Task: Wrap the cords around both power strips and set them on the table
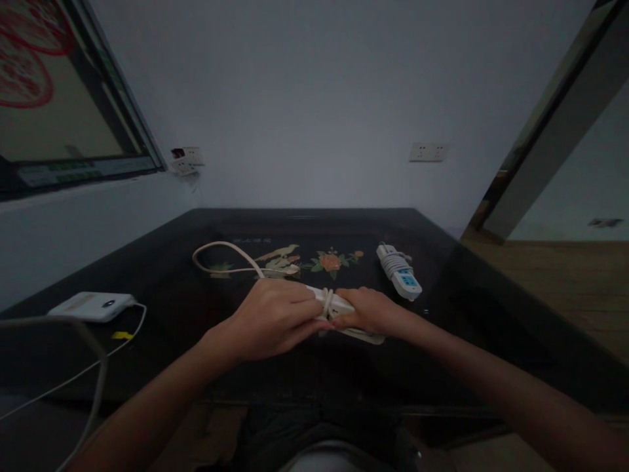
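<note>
A white power strip (346,304) lies between my two hands over the dark table, with turns of its pale cord (326,303) wound around its middle. My right hand (366,311) is closed around the strip's right part, thumb by the windings. Fingers curled, my left hand (278,318) grips the cord at the wound part and covers the strip's left end. From behind my left hand, a loose loop of cord (227,244) runs out to the back left, its plug end (293,269) resting on the table. What lies inside my left palm is hidden.
On the right sits a second power strip (399,272) wrapped in its own cord. At left are a white power bank-like device (93,306) with a cable, and a yellow tag (122,335). The glossy black table (295,377) meets a wall with sockets (429,152).
</note>
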